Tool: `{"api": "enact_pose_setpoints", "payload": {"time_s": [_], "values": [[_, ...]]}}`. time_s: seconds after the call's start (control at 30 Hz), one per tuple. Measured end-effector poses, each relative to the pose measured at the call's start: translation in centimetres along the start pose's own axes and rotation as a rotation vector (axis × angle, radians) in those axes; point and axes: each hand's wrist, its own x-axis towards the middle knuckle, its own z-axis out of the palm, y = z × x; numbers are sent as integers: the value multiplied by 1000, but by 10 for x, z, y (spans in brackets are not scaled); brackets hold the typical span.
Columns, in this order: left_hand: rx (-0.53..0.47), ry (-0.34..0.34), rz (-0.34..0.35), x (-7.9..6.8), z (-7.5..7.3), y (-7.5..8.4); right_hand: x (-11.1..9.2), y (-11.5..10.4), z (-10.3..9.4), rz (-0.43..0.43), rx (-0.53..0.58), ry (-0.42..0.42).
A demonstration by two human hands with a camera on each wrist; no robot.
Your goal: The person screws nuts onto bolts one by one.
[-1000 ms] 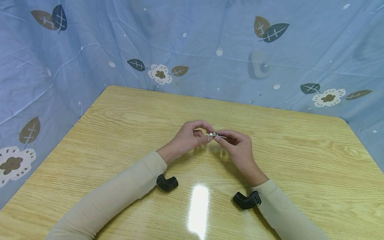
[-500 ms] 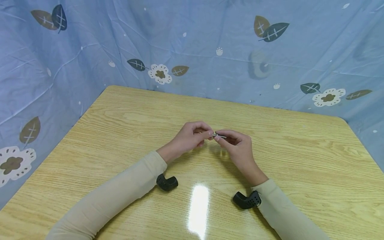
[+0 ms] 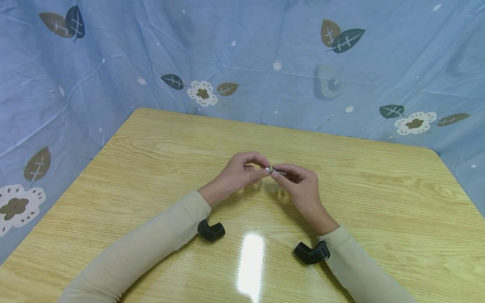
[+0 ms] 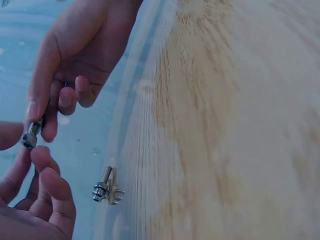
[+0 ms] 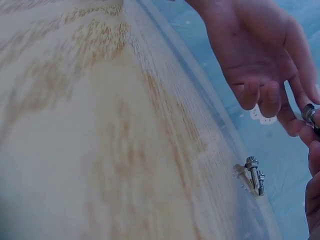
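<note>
A small silver bolt (image 3: 279, 172) is held level above the table, between my two hands. The thumb and forefinger of my left hand (image 3: 238, 171) pinch its thick end, partly covering it. My right hand (image 3: 301, 185) grips the thin shank between thumb and fingertips. In the left wrist view the bolt (image 4: 31, 134) shows a round end with a socket. Beyond the hands, silver bolts with ring-like parts (image 4: 102, 186) lie on the table, also seen as bolts (image 5: 254, 172) in the right wrist view. Their number is unclear against their reflections; the head view does not show them plainly.
The glossy wood table (image 3: 170, 143) reflects a bright light near its front. A blue patterned curtain (image 3: 242, 54) hangs along the far and left sides. Black wrist mounts (image 3: 211, 231) sit under both sleeves.
My left thumb and fingers have shifted around the bolt's thick end, covering it half a second ago and now showing part of it again. My right hand stays in place.
</note>
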Motion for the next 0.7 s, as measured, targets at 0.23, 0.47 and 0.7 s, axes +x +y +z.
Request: {"api": "enact_pose_setpoints", "payload": {"time_s": [0.23, 0.47, 0.7], "values": [[-8, 17, -43, 2, 2, 0, 1, 0, 0, 2, 8, 2], [-3, 22, 10, 0, 1, 1, 0, 1, 0, -3, 5, -8], [33, 25, 74, -1, 0, 0, 0, 1, 0, -8, 9, -14]]}}
